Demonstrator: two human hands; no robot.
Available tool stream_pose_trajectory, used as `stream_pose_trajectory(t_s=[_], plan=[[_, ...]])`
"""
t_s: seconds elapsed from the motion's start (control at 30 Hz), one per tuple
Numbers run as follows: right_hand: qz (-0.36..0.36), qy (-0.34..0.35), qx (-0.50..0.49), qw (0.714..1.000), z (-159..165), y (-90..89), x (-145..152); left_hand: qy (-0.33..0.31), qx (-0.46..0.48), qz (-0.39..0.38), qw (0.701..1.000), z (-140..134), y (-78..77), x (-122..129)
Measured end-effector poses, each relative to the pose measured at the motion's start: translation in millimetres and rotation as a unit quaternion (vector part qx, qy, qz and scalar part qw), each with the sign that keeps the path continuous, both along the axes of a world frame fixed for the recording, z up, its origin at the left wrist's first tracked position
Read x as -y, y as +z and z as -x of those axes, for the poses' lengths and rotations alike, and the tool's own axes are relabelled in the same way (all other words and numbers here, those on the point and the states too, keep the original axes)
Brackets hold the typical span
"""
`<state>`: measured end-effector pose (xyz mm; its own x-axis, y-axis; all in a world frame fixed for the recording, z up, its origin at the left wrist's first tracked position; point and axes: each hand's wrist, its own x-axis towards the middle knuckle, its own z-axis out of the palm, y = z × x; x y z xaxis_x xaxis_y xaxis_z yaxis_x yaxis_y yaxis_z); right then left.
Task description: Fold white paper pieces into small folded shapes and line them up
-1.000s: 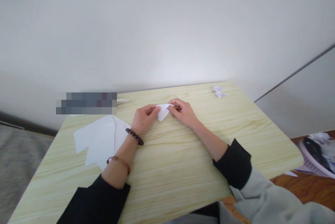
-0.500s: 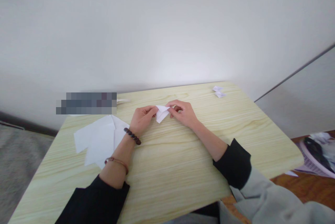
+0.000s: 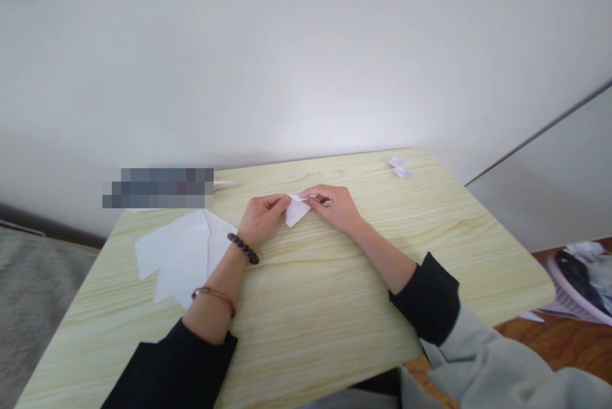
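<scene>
Between my two hands is a small folded piece of white paper (image 3: 296,211), pointing down toward me just above or on the table. My left hand (image 3: 262,216) pinches its left corner between thumb and fingers. On the other side, my right hand (image 3: 332,204) grips the upper right edge, thumb below and index finger reaching over the top fold. Fingertips hide part of the paper's upper edge. Loose sheets of white paper (image 3: 184,256) lie overlapping beside my left forearm, which partly covers them.
Two small folded white paper pieces (image 3: 400,168) rest near the far right of the wood-grain table (image 3: 315,326). A blurred-out item (image 3: 162,189) lies at the back left. The white wall (image 3: 306,65) borders the far edge. A lilac basket (image 3: 568,291) stands on the floor at right.
My right index finger has moved left over the top of the paper, and the upper flap is now pressed narrower. My left hand has barely shifted.
</scene>
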<state>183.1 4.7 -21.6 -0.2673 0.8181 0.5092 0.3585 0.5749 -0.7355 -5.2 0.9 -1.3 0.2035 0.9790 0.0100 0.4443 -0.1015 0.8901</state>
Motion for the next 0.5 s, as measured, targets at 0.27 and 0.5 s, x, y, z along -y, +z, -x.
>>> stream_pose_trajectory(t_s=[0.27,0.5], plan=[[-0.039,0.001,0.047,0.998,-0.5,-0.4,0.8,0.021,0.044,0.017,0.999,-0.1,-0.5,-0.6],[-0.070,0.028,0.099,0.992,-3.3,-0.5,1.8,0.025,0.054,0.023,0.998,-0.2,-2.3,-2.0]])
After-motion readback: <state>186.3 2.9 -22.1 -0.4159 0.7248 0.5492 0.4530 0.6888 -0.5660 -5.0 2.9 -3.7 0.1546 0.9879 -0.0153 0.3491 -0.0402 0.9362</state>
